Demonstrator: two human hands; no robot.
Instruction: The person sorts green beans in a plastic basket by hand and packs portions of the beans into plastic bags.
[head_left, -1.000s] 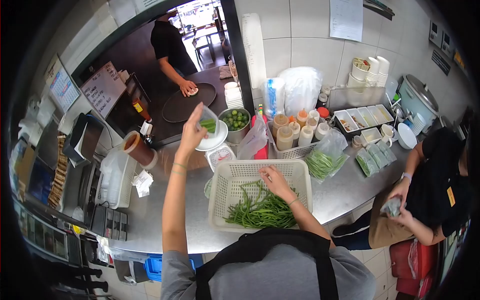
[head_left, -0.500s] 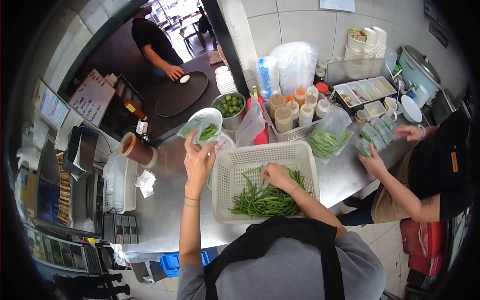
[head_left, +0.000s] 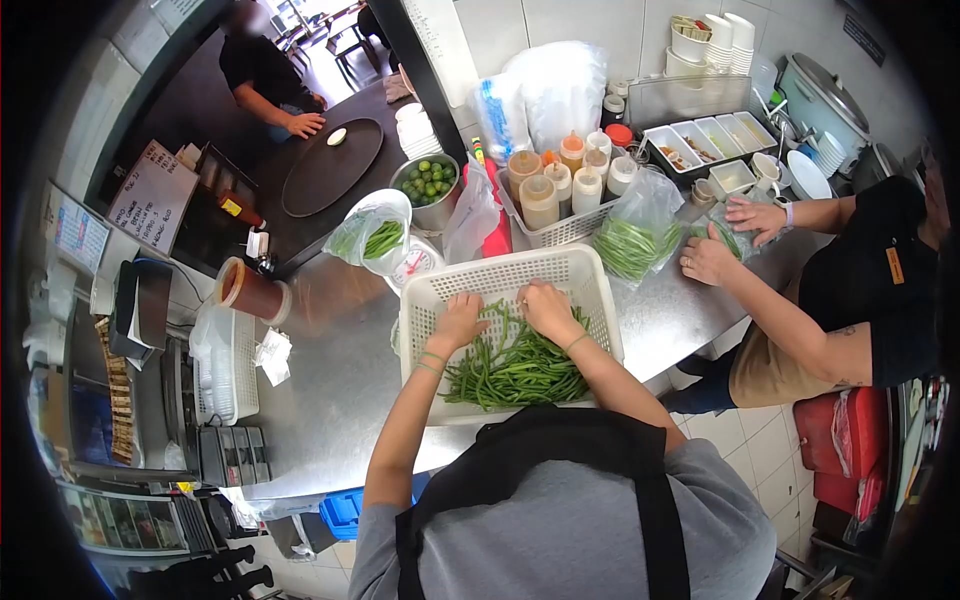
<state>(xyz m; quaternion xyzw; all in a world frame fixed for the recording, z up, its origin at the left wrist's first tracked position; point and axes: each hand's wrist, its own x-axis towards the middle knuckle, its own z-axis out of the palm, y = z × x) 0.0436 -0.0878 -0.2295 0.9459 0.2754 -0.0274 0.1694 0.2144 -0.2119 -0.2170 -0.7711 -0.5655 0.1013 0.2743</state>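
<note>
Both hands are down in the white basket (head_left: pixel 425 285), the left hand (head_left: pixel 460 320) at one side of the green beans (head_left: pixel 515 370), the right hand (head_left: pixel 547 308) over their far edge. The left grip is curled, fingers pointing into the pile; the right grip is bunched, fingertips tucked in. Whether either one is closed on a bean, I can't tell: knuckles and stems cover the contact.

The basket sits on the metal surface (head_left: pixel 320 400) right in front of the body, which seems to suit a two-handed reach, and its tall walls keep the loose beans together. Just beyond, an open bag (head_left: pixel 350 232) with beans in it lies in the bowl on the scale (head_left: pixel 415 265), close by and dial toward the wearer, probably so the weight is easy to read. The bowl looks to be what holds the bag up.

Over to the right, a filled bag (head_left: pixel 635 245) rests beside the sauce bottles (head_left: pixel 540 200), and a co-worker's hands (head_left: pixel 708 258) press around another bag, partly covering it.

Hard to make out: the basket's floor under the beans, the scale's reading, the writing on the whiteboard (head_left: pixel 150 205), and the small pale thing (head_left: pixel 337 136) on the dark tray (head_left: pixel 305 190). The frame's dark edge cuts off the co-worker's head.
</note>
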